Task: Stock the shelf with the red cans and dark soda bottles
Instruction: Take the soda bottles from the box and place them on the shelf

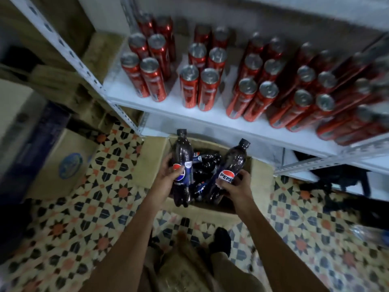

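My left hand (pixel 168 178) grips a dark soda bottle (pixel 182 157) round its labelled middle, cap pointing up toward the shelf. In my right hand (pixel 237 186) is a second dark soda bottle (pixel 231 165), held by its lower half and tilted to the right. Both bottles hang over an open cardboard box (pixel 155 159) on the floor, where several more dark bottles (pixel 205 163) lie. Above the box, the white shelf (pixel 168 102) carries several red cans (pixel 199 85) standing in double rows.
A lower white shelf board (pixel 265 154) runs behind the box. More cardboard boxes (pixel 63 165) stand on the patterned tile floor (pixel 94 207) at the left. The shelf's perforated metal upright (pixel 84 68) slants down the left side. My feet and trouser legs (pixel 200 260) are below.
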